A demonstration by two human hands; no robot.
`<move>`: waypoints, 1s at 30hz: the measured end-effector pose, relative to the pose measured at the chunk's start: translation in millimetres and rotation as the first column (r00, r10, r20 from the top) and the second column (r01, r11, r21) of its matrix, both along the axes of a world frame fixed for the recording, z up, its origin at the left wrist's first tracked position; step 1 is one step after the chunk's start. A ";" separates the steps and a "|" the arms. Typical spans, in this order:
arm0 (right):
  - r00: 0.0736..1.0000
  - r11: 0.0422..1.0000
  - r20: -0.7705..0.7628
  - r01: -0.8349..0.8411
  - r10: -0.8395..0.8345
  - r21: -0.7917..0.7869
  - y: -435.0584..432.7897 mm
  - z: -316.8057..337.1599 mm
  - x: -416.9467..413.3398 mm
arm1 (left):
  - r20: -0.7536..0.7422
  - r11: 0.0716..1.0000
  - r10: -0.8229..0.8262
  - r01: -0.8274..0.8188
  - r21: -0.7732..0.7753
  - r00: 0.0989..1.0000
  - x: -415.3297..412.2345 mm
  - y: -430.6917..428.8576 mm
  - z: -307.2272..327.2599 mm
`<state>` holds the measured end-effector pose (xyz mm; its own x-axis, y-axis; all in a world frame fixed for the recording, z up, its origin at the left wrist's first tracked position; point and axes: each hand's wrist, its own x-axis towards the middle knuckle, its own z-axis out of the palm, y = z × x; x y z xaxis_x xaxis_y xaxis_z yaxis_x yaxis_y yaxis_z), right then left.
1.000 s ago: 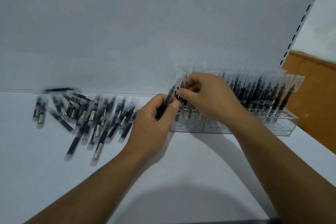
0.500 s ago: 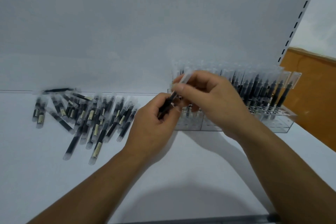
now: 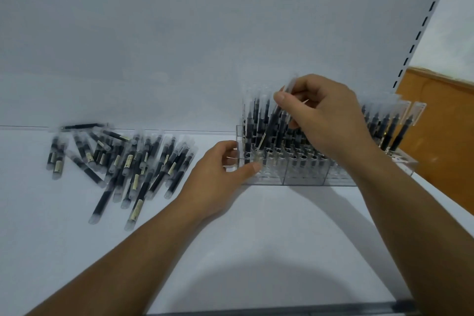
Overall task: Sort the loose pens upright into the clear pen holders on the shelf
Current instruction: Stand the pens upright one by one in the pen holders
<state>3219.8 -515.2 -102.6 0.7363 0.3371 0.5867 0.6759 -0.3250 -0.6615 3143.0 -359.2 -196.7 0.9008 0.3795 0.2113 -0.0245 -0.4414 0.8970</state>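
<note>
A heap of loose black pens with frosted caps lies on the white shelf at the left. Clear pen holders stand in a row to the right, packed with upright pens. My right hand pinches one pen by its cap end; the pen is tilted, its lower tip at the front left slots of the holder. My left hand grips the left front corner of the clear holder, thumb on its front wall.
The white shelf has a grey back panel close behind the holders. A slotted upright and an orange wooden surface border the right side. A dark front edge runs along the bottom.
The pen passed from my left hand to my right, which raised it and swung it over the holder's left end. My left hand dropped to the holder's front corner.
</note>
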 end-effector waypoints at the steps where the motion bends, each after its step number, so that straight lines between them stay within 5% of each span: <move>1: 1.000 1.000 0.000 0.000 0.000 -0.027 1.1 -0.6 0.8 | 0.004 1.000 0.002 -0.002 -0.021 1.000 1.6 1.1 -1.5; 8: 1.000 0.921 0.029 0.015 -0.004 -0.388 14.2 -8.3 -0.1 | 0.008 0.997 -0.022 0.023 -0.080 1.000 4.7 5.6 -4.6; 18: 0.998 0.899 0.046 0.061 -0.045 -0.434 14.5 -13.8 -4.3 | -0.033 1.000 -0.002 0.002 -0.011 0.999 -1.5 3.0 0.9; 24: 0.994 0.903 0.064 0.107 -0.089 -0.415 -0.4 -21.3 -21.8 | -0.118 0.988 0.026 -0.008 0.155 0.993 -31.8 10.9 18.4; 27: 0.995 0.903 0.048 -0.056 0.085 -0.427 10.0 -33.7 -47.5 | -0.107 0.925 0.138 -0.089 0.370 0.985 -57.7 33.5 29.9; 30: 0.949 0.773 0.056 -0.218 0.310 -0.595 41.3 -53.0 -64.1 | -0.112 0.827 0.236 -0.139 0.545 0.965 -82.0 55.5 32.7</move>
